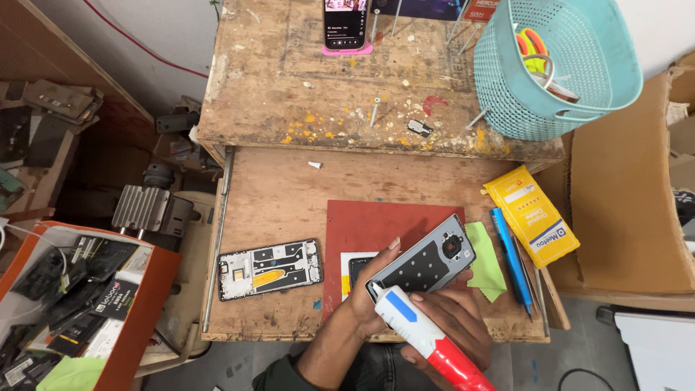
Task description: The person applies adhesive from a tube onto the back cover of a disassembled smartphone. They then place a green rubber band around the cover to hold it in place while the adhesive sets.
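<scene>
My left hand (362, 300) holds a grey phone back cover (426, 257) tilted above a red work mat (362, 224), inner side up, its camera cutout toward the far right. My right hand (452, 318) grips a white and red glue tube (423, 337) with a blue label, and the tip touches the cover's near corner. A small dark part on a white and yellow backing (355, 269) lies on the mat under my left hand. A phone frame with a yellow part inside (269, 268) lies flat to the left on the wooden shelf.
A green cloth (486, 262), blue pen (510, 253) and yellow packet (532, 215) lie right of the mat. On the upper bench stand a phone in a pink holder (345, 25) and a teal basket (554, 69). An orange box of parts (69, 297) sits left.
</scene>
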